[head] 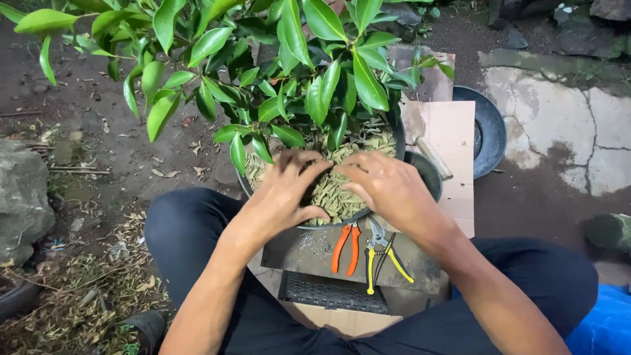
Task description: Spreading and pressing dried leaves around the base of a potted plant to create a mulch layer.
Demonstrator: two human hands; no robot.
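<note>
A leafy green plant [289,72] grows in a round dark pot [399,135] whose surface is covered with dry pale leaf mulch [335,190]. My left hand [286,190] rests flat on the mulch near the pot's front rim, fingers spread. My right hand [388,187] lies beside it on the mulch, fingers pointing left toward the plant's base. The stem base is hidden by my hands and the leaves. Neither hand holds a tool.
Orange-handled pliers [346,248] and yellow-handled pruning shears [381,253] lie on a dark board [296,250] just below the pot. Cardboard [453,131] and a black basin [490,128] sit to the right. A rock [23,197] stands left, a blue sheet [605,322] bottom right.
</note>
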